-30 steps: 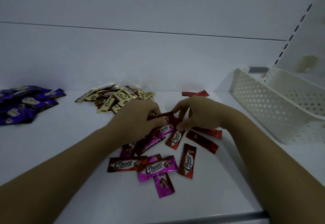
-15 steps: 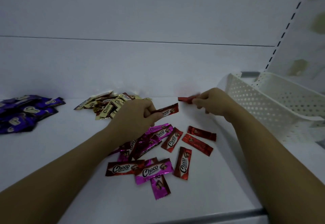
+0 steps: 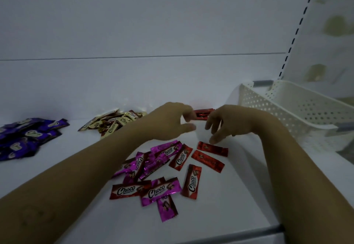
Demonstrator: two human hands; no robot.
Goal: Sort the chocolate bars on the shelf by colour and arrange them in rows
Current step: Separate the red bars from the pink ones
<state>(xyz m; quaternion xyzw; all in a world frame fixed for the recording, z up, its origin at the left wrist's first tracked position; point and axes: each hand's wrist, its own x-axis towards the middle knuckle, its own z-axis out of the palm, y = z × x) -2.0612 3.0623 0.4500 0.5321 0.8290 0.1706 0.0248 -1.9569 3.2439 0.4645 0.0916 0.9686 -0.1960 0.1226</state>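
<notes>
A mixed heap of red and magenta "Choco" bars [image 3: 164, 169] lies in the middle of the white shelf [image 3: 220, 205]. Red bars [image 3: 203, 114] are gathered at the back wall. My left hand [image 3: 170, 121] hovers just left of them, fingers spread and empty, one fingertip touching or just in front of the red bars. My right hand [image 3: 224, 123] hangs open to their right, its fingertips just above another red bar [image 3: 212, 148]. A gold pile [image 3: 113, 122] and a purple pile [image 3: 28, 136] lie to the left.
A white perforated plastic basket [image 3: 298, 113] stands at the right, close to my right forearm. The shelf's back wall rises right behind the red bars. The metal front edge [image 3: 239, 234] of the shelf runs below my arms.
My left hand carried a red bar to the back and let go of it there. My right hand released its red bar and drew back toward the heap, fingers open.
</notes>
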